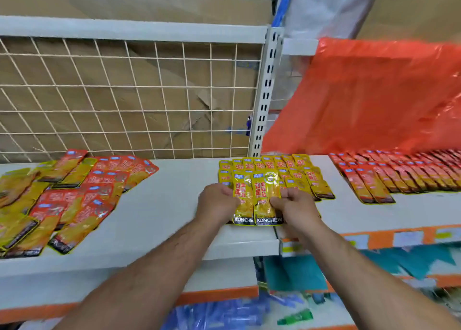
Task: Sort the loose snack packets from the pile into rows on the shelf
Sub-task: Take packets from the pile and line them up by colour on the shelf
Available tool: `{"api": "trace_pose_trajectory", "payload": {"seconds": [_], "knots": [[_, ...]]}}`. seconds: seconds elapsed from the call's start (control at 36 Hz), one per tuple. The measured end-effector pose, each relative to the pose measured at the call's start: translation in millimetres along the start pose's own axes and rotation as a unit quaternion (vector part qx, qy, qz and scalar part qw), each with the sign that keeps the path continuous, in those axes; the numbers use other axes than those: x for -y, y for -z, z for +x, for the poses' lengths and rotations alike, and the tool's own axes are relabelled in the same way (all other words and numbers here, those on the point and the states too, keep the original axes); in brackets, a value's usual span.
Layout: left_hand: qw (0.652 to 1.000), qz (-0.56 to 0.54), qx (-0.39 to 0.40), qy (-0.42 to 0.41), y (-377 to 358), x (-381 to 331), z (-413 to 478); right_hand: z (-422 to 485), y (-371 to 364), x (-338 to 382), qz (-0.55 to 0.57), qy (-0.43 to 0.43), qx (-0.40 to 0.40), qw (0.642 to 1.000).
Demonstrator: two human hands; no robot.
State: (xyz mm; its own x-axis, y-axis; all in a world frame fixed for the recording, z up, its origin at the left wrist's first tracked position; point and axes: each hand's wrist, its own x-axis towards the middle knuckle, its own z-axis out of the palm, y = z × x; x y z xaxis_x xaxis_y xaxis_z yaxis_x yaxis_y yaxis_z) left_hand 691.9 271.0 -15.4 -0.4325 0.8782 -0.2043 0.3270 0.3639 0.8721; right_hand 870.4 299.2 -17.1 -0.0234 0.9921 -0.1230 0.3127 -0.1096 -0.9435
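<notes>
A loose pile of red and yellow snack packets (pixel 64 194) lies on the left of the white shelf (pixel 164 204). Rows of yellow packets (pixel 274 167) overlap at the shelf's middle. Two yellow packets (pixel 257 194) lie side by side at the front of those rows. My left hand (pixel 215 203) holds the left edge of this pair with curled fingers. My right hand (pixel 295 208) pinches the right one's edge between thumb and fingers. Rows of red packets (pixel 399 175) lie to the right.
A wire mesh back panel (pixel 124 92) stands behind the shelf, with a slotted upright post (pixel 265 92) at its right end. An orange plastic sheet (pixel 374 92) hangs over the right bay. A lower shelf (pixel 299 304) holds blue and green goods.
</notes>
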Motion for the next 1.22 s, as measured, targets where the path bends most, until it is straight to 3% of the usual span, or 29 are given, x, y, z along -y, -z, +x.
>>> {"api": "trace_pose_trajectory", "payload": {"seconds": [0.22,0.42,0.69,1.22], "knots": [[1.000,0.009,-0.004,0.000,-92,-43,-19,26,108,-24,-0.021,-0.011,0.004,1.000],[0.999,0.033,-0.003,-0.009,-146,-59,-18,46,155,-45,-0.028,-0.043,0.016,0.999],[0.992,0.120,-0.014,-0.043,-183,-73,-8,72,176,-60,-0.046,-0.059,0.026,0.997],[0.963,0.252,-0.027,-0.095,-187,-75,-7,105,169,-65,-0.041,-0.087,0.081,0.992]]}}
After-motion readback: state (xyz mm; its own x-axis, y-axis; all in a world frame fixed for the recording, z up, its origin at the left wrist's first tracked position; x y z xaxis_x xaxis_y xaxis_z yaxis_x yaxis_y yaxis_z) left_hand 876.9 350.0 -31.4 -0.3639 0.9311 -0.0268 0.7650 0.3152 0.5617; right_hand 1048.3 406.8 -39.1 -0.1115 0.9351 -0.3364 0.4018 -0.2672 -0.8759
